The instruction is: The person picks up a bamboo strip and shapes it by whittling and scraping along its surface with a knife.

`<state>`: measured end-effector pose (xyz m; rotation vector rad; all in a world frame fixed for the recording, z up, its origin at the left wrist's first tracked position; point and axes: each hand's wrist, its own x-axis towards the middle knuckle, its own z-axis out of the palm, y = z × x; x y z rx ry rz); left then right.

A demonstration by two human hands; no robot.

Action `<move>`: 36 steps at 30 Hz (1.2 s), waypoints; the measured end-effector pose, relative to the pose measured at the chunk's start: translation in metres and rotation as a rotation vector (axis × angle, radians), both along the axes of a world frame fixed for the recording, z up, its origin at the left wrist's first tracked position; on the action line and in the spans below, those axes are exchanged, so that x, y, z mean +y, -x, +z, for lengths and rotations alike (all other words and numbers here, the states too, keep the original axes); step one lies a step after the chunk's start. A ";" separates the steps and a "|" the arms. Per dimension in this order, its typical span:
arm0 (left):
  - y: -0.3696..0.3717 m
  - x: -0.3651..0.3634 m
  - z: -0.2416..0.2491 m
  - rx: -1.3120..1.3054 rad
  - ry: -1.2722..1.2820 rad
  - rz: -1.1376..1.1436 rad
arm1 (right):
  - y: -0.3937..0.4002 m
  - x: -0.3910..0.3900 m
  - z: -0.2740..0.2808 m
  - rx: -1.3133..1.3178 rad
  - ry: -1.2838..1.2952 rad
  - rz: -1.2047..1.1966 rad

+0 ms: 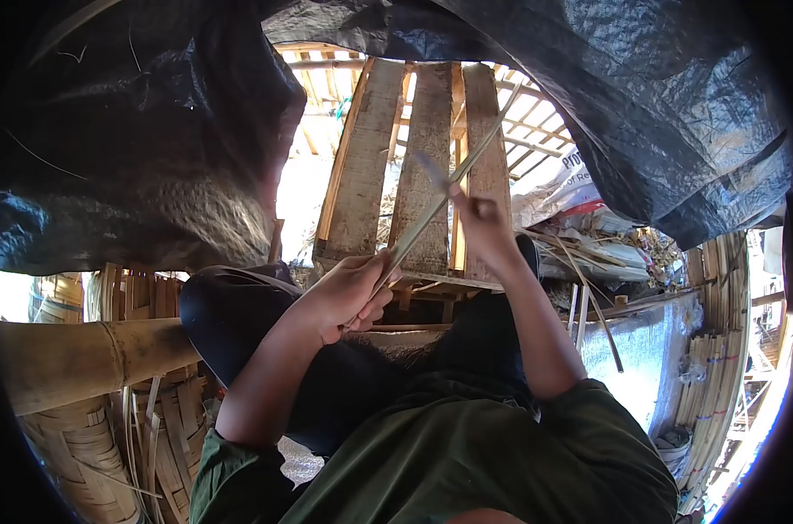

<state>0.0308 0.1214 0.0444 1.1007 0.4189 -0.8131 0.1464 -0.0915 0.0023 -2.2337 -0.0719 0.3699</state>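
Note:
My left hand [353, 290] is closed around the lower end of a long, thin bamboo strip [427, 217]. The strip slants up and to the right, past my right hand, over the wooden planks. My right hand [484, 229] is closed on a knife [431, 169], whose blade is blurred by motion and points up and left. The knife lies across or right beside the strip; whether its edge touches cannot be told. Most of the knife's handle is hidden by my fingers.
A rack of wooden planks [423, 131] stands before my knees. Dark plastic sheeting [152, 131] hangs on both sides. A thick bamboo pole [91, 358] lies at left above woven baskets [82, 445]. Bundled bamboo slats [709, 393] and a printed sack [554, 192] are at right.

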 end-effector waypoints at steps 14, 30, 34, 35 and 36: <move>-0.002 0.003 -0.002 0.014 0.004 0.005 | 0.026 0.017 0.009 0.045 -0.031 0.081; 0.000 0.000 -0.003 -0.056 -0.079 0.004 | 0.016 0.011 0.008 -0.093 0.041 -0.022; -0.003 0.000 0.005 -0.027 -0.027 0.017 | 0.017 0.021 0.012 -0.093 0.018 -0.197; -0.001 0.001 0.004 0.005 -0.007 -0.003 | 0.020 0.020 0.000 -0.170 0.064 -0.163; 0.002 0.003 0.007 -0.032 -0.008 -0.013 | 0.023 0.019 -0.005 -0.117 0.020 -0.159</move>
